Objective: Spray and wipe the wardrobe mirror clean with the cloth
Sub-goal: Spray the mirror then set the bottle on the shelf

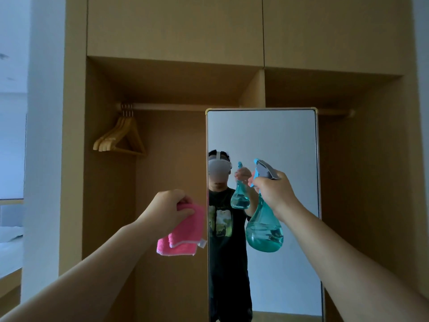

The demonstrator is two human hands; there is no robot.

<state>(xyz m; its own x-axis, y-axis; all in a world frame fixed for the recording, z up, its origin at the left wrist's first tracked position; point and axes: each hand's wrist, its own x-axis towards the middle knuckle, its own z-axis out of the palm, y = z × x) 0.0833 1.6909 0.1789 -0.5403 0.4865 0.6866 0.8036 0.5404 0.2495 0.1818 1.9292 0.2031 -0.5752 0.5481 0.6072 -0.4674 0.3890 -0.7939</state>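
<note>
left hand: you hold it up in front of the open wardrobe bay, just left of the mirror's edge. Your fingers and thumb are curled round the top of the pink cloth and pinch it in a bunch.
pink cloth: it hangs folded below your left fist, with a white hem along its lower layers and a small white tag at the right corner. Its right side lies just beside the mirror frame from here. Whether it touches the frame cannot be told.
right hand: you have it lifted in front of the middle of the mirror. It grips the neck of the spray bottle, fingers wrapped round to the blue trigger on the far side. How far the trigger is pulled cannot be told.
spray bottle: teal, see-through and pear-shaped, it hangs below your right fist. Its grey head sticks out above the hand, pointing up and left toward the glass. Liquid fills the lower part of the bulb.
mirror: tall and narrow in a thin gold-toned frame, it stands upright in front of the divider between the two bays.
reflection: the glass shows you in a white headset and a dark printed T-shirt, with the bottle raised.
wardrobe: light wood, with closed doors above and two open bays below.
wooden hangers: a bunch hangs at the left end of the rail, well left of the mirror.
far left: a pale wall, and past it part of a bed with white bedding.
</note>
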